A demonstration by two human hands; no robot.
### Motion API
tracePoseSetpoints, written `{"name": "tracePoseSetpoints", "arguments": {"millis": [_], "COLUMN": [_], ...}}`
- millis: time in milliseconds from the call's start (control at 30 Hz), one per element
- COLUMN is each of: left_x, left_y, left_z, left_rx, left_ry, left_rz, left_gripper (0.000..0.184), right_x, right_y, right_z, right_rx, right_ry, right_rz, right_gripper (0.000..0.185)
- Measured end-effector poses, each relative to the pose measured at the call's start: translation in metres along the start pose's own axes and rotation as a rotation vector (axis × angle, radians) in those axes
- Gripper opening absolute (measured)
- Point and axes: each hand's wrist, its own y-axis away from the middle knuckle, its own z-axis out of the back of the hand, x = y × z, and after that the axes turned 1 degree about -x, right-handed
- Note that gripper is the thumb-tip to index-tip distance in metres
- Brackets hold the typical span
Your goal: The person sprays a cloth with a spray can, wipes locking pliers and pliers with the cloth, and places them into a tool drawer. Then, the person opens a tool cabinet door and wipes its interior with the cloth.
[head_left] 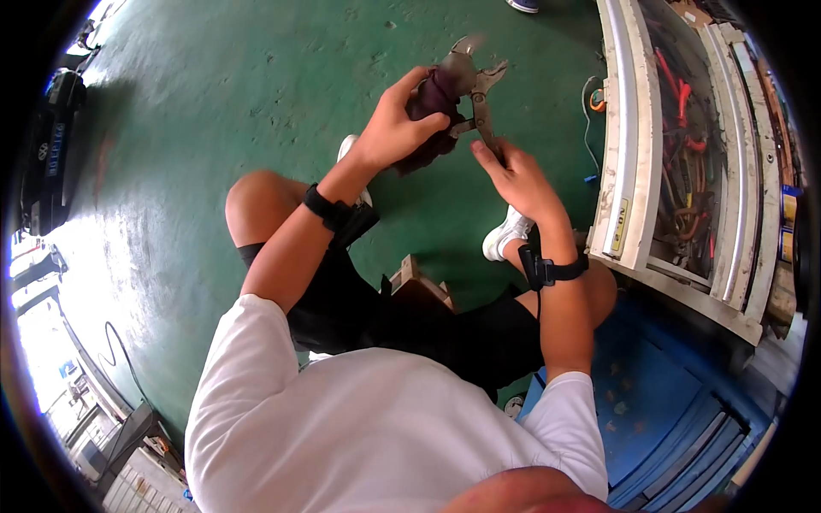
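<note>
A pair of metal locking pliers (481,107) is held up in front of me, its jaws pointing away from me. My left hand (400,124) grips a dark maroon cloth (425,152), bunched up against the pliers' left side. Part of the cloth and the upper jaw are blurred. My right hand (518,177) is closed round the lower end of the pliers' handle, with the thumb stretched along it.
An open drawer cabinet (633,137) with red-handled tools (682,98) stands at the right. A blue cabinet (637,393) is beside my right leg. Green floor (222,94) lies ahead. A car's front (53,154) shows at the far left, and a shoe (522,4) at the top.
</note>
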Motion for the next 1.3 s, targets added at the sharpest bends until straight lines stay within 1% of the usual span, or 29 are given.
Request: {"name": "tracePoseSetpoints", "arguments": {"millis": [33,67,100,133,167,200,267,333,367,400,433,500,533,600,667,733,767,833,867,933,967,1000,1067,1100,1133,1200,1233,1267,1300], "left_x": [0.000,0.000,-0.002,-0.005,-0.009,-0.013,-0.026,-0.041,-0.047,-0.050,-0.049,-0.046,-0.045,-0.040,-0.034,-0.032,-0.032,-0.031,-0.031,-0.033,-0.032,-0.031,-0.028,-0.038,-0.032,-0.016,-0.023,-0.009,-0.005], "left_y": [0.000,0.001,0.003,0.005,0.007,0.006,0.002,0.001,0.002,0.003,0.003,0.004,0.004,0.003,0.002,0.003,0.003,0.004,0.003,0.000,-0.001,-0.004,-0.010,-0.008,-0.010,-0.016,-0.008,-0.011,-0.009], "left_z": [0.000,-0.001,-0.004,-0.008,-0.009,-0.006,0.000,0.008,0.016,0.023,0.025,0.026,0.025,0.019,0.020,0.019,0.019,0.018,0.017,0.015,0.011,0.010,0.010,0.011,0.009,0.002,-0.004,-0.005,-0.007], "left_rx": [0.010,0.020,0.016,-0.027,-0.071,-0.076,-0.029,-0.028,0.027,0.082,0.082,0.278,0.275,0.313,0.315,0.172,0.178,0.039,0.044,-0.157,-0.233,-0.232,-0.327,-0.234,-0.229,-0.136,-0.061,0.038,0.126], "left_ry": [0.078,0.154,0.157,0.212,0.266,0.269,0.232,0.170,0.123,0.075,0.070,-0.214,-0.214,-0.139,-0.158,-0.165,-0.165,-0.170,-0.174,-0.135,-0.121,-0.130,-0.074,-0.096,-0.099,-0.260,-0.223,-0.342,-0.283], "left_rz": [0.011,0.024,0.026,0.009,-0.009,-0.004,-0.049,-0.089,-0.078,-0.067,-0.061,-0.151,-0.146,-0.107,-0.135,-0.110,-0.110,-0.198,-0.197,-0.324,-0.298,-0.302,-0.296,-0.218,-0.218,-0.433,-0.153,-0.046,0.010], "left_gripper": [0.062,0.061,0.061,0.058,0.056,0.056,0.053,0.053,0.053,0.054,0.054,0.057,0.057,0.059,0.057,0.053,0.053,0.049,0.049,0.047,0.049,0.049,0.054,0.049,0.049,0.053,0.055,0.055,0.055], "right_x": [0.001,0.001,0.002,0.003,0.005,0.006,0.008,0.011,0.011,0.011,0.011,0.010,0.010,0.008,0.006,0.003,0.002,0.005,0.008,0.018,0.022,0.024,0.024,0.022,0.020,0.018,0.016,0.014,0.013], "right_y": [0.000,0.000,0.000,0.000,0.000,0.000,0.003,0.004,0.004,0.004,0.003,0.002,0.002,0.001,0.002,0.000,-0.001,-0.001,-0.002,0.001,0.001,0.000,-0.002,-0.003,-0.003,-0.003,-0.003,-0.002,-0.002], "right_z": [0.000,0.003,0.005,0.006,0.006,0.006,0.005,-0.001,-0.004,-0.006,-0.008,-0.004,-0.002,-0.003,-0.002,-0.002,-0.002,-0.002,-0.002,-0.006,-0.007,-0.008,-0.008,-0.009,-0.009,-0.010,-0.010,-0.009,-0.008], "right_rx": [-0.015,-0.014,-0.049,-0.082,-0.076,-0.112,-0.147,-0.269,-0.267,-0.321,-0.375,-0.387,-0.405,-0.421,-0.332,-0.289,-0.248,-0.253,-0.250,-0.246,-0.238,-0.239,-0.301,-0.318,-0.321,-0.334,-0.336,-0.375,-0.413], "right_ry": [-0.045,-0.040,-0.027,-0.017,-0.016,-0.026,-0.035,-0.154,-0.160,-0.225,-0.289,-0.275,-0.253,-0.214,-0.243,-0.294,-0.349,-0.386,-0.418,-0.489,-0.552,-0.559,-0.586,-0.588,-0.592,-0.598,-0.603,-0.473,-0.340], "right_rz": [0.056,0.056,0.099,0.143,0.142,0.156,0.160,0.223,0.217,0.228,0.242,0.212,0.183,0.192,0.157,0.142,0.130,0.151,0.182,0.167,0.155,0.160,0.118,0.108,0.107,0.133,0.132,0.184,0.237], "right_gripper": [0.056,0.056,0.054,0.052,0.052,0.050,0.048,0.045,0.045,0.044,0.043,0.043,0.042,0.041,0.040,0.041,0.041,0.042,0.042,0.042,0.042,0.042,0.043,0.043,0.043,0.041,0.041,0.040,0.038]}}
